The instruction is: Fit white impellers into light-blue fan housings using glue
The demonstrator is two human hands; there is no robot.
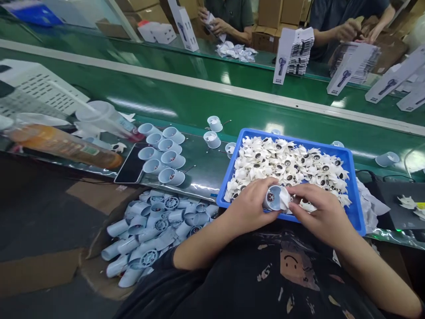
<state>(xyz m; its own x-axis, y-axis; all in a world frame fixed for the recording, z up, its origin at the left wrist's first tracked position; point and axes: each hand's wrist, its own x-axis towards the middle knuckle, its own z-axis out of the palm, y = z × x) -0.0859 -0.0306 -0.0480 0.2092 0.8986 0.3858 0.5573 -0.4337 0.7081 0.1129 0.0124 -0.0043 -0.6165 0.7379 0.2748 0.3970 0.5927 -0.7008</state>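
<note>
Dark printed shirt [239, 288] fills the bottom, and just beyond it the left hand [250, 204] curls round a light blue cup [272, 204] at the blue tray [357, 199]'s near rim. Right hand [315, 208], thumb and fingers nearly together, pinches a white fan rotor [284, 198] at its mouth. Loose rotors [288, 161] heap the tray; leftward, standing cups [171, 158] crowd a phone [131, 165], a bottle [68, 146] lying past it.

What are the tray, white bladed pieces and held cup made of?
The blue tray looks like moulded plastic, fairly glossy, from its even colour and rounded corners. The white bladed pieces seem matte plastic, thin and crisply shaped; their dark centres may be metal. The cup is probably smooth plastic, its wall thin and uniformly coloured.
</note>
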